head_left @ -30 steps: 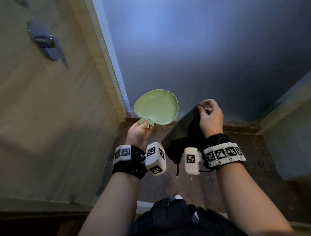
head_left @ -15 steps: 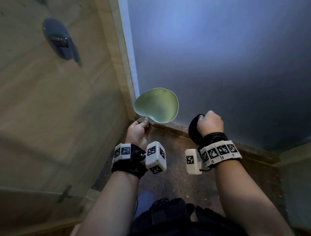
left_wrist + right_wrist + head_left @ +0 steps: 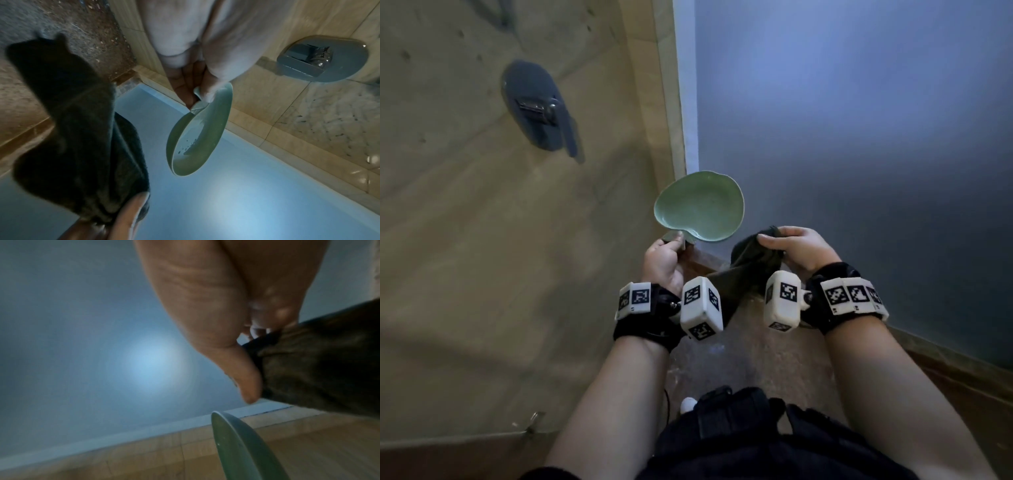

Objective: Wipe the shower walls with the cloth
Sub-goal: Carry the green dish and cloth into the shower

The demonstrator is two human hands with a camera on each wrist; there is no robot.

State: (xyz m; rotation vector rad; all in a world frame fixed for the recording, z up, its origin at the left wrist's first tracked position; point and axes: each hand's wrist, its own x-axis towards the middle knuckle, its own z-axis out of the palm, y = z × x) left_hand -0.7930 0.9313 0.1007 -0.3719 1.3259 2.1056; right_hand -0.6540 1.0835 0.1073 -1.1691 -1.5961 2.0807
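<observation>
Two hands busy, neither free. Right hand: thumb and fingers pinched on the top edge of the cloth; the rest hangs loose below the knuckles, down toward 7 o'clock, behind the wrist cameras. Right wrist view confirms thumb pressed flat on the dark fabric.

Left hand: fingers curled round the short handle of a green scoop, bowl tipped up at 12 o'clock from the hand. Left wrist view shows droplets and a little water pooled in the bowl.

Cloth, judged: soft, limp, light, likely damp; no shape of its own. A corner pinch lets it dangle and drag. Better bunched into the palm as a pad, fingers spread behind it, so pressure goes flat to the wall. Little risk of slipping; terry looks grippy.

Scoop, judged: rigid plastic, light, wet, so slick at the handle; spills if tipped.

Outward: cloth sits just right of the scoop, at 3 o'clock from it, not touching as far as I can tell. Blue-grey wall ahead, from 12 to 3 o'clock, near the right hand but not touched. Tan tiled wall at 9 o'clock, carrying a grey valve plate at 10 o'clock. Speckled floor below.

No wiping contact yet.
</observation>
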